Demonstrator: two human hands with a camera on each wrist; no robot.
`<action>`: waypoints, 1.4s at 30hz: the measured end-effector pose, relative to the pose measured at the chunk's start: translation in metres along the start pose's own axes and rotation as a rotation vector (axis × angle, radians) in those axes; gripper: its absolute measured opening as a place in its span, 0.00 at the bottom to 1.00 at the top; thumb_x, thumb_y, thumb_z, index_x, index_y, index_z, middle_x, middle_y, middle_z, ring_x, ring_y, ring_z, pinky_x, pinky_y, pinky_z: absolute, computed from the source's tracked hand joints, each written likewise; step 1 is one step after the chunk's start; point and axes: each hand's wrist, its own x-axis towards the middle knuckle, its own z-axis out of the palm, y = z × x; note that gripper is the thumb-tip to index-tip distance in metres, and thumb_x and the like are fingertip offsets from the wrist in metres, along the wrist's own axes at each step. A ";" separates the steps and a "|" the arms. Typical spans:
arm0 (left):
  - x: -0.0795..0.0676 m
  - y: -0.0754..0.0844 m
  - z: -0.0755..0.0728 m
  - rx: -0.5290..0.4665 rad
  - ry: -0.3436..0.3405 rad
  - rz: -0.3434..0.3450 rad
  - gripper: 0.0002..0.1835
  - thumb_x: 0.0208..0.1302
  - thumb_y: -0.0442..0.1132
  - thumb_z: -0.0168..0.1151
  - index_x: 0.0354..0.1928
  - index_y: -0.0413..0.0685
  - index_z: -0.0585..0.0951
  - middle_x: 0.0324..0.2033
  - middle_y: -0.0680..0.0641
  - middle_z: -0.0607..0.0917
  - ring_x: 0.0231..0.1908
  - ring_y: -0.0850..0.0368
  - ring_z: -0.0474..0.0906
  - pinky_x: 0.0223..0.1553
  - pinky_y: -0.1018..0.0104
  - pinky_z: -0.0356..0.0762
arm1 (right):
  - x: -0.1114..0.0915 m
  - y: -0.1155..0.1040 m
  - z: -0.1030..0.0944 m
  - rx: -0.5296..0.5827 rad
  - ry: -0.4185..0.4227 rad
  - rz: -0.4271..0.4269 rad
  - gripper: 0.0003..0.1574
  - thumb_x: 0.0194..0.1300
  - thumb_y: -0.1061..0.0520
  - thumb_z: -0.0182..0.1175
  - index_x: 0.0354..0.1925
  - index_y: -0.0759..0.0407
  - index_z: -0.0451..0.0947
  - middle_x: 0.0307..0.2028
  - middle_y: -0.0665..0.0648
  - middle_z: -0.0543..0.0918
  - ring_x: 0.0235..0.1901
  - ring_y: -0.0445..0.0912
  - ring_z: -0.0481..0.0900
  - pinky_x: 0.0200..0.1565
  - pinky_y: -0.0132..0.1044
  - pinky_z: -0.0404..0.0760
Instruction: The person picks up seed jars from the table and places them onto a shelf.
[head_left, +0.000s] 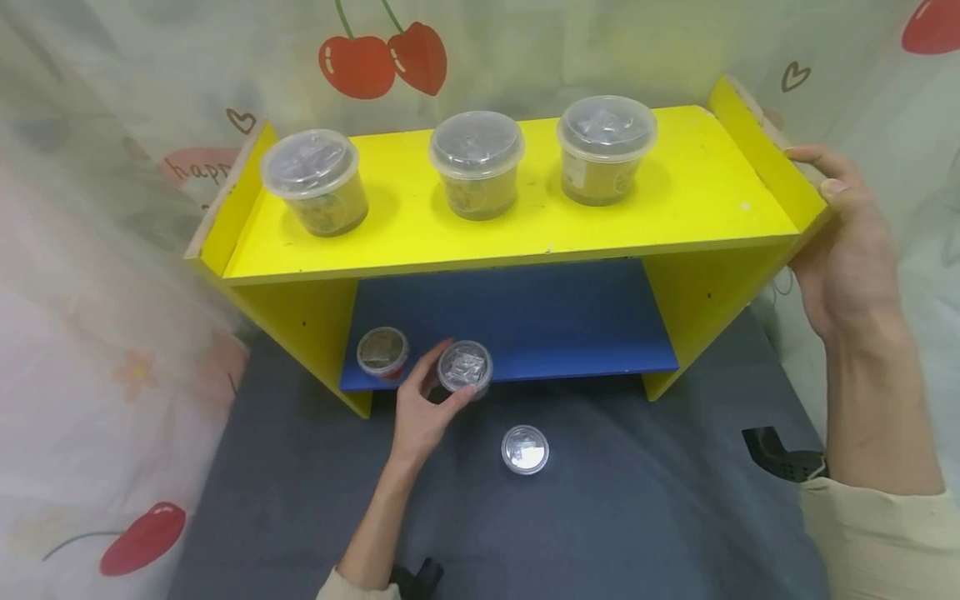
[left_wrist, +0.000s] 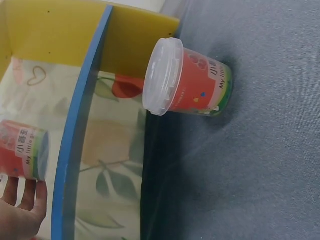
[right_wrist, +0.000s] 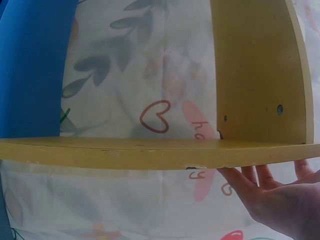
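Observation:
My left hand point(head_left: 423, 412) holds a small lidded plastic cup point(head_left: 465, 367) around its side, at the front edge of the blue lower shelf point(head_left: 555, 325). In the left wrist view this cup point(left_wrist: 22, 152) shows a red label with a green band, and its fingers point(left_wrist: 40, 197) touch it. To its left, another lidded cup point(head_left: 382, 352) stands on the blue shelf. A third cup point(head_left: 525, 450), red-labelled too, stands on the grey cloth before the shelf. My right hand point(head_left: 851, 242) rests against the right side panel; in the right wrist view its fingers point(right_wrist: 240, 182) touch the panel's outer face.
Three larger clear tubs with lids, left point(head_left: 318, 183), middle point(head_left: 477, 167) and right point(head_left: 603, 150), stand on the yellow top shelf point(head_left: 697, 183). Yellow side panels bound the blue shelf. A printed curtain point(head_left: 112, 292) hangs behind and to the left; grey cloth point(head_left: 637, 500) lies in front.

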 end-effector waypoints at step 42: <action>0.027 -0.012 0.025 -0.003 0.048 0.004 0.35 0.50 0.26 0.75 0.62 0.27 0.74 0.57 0.29 0.78 0.56 0.35 0.76 0.59 0.44 0.72 | 0.000 0.003 0.002 0.002 0.010 -0.017 0.27 0.72 0.52 0.45 0.65 0.58 0.70 0.45 0.62 0.77 0.44 0.53 0.74 0.44 0.39 0.73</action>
